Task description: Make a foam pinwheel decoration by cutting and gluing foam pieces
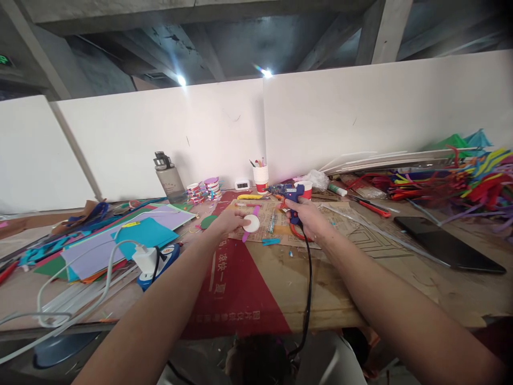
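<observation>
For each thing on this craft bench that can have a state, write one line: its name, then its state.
Left hand: holding the white disc.
Right hand: closed round the glue gun, cord attached.
Water bottle: upright, capped.
White cup: upright, holding pens.
Tablet: flat, screen dark.

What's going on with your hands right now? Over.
Left hand holds white disc with pink strip on it. Right hand grips blue glue gun, cord trailing off table. Scissors right under gun.
</observation>
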A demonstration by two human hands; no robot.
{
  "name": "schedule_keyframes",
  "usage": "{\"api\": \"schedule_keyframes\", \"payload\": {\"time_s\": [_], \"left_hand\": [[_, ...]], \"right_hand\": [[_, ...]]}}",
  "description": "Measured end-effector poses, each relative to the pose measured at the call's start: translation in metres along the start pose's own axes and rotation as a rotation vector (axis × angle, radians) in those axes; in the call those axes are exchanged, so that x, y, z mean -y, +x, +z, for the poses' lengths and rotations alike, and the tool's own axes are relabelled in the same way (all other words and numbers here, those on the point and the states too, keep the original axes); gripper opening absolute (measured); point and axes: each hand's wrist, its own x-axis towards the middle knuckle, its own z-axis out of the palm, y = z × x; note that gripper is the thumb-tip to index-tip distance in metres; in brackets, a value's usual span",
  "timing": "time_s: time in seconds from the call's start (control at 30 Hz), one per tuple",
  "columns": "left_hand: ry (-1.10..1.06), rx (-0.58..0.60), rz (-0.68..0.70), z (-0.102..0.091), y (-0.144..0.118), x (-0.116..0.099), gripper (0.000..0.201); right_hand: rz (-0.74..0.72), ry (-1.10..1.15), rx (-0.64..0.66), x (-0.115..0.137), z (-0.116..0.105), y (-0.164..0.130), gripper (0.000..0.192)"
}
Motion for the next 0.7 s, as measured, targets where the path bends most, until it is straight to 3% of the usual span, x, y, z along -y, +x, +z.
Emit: {"api": "schedule_keyframes", "payload": {"time_s": [0.07,0.17,0.3,0.5,0.7], "left_hand": [[-0.192,-0.07,0.033,-0.003,0.0,0.001,0.03],[-0.33,-0.229,0.215,-0.003,-0.001,0.003,0.036],[-0.387,-0.275,0.387,-0.002,-0.002,0.007,0.037],[-0.275,-0.401,0.611,-0.002,-0.003,0.01,0.022],[-0.156,-0.505,0.667,0.002,-0.004,0.011,0.015]], "right_hand": [[-0.017,0.048,0.036,0.001,-0.001,-0.001,0.019],[-0.011,0.128,0.125,0.003,-0.003,-0.005,0.029],[0.027,0.174,0.241,0.005,-0.004,-0.013,0.039],[0.032,0.119,0.322,0.009,-0.001,-0.027,0.033],[0.051,0.093,0.297,0.007,0.005,-0.032,0.043]]}}
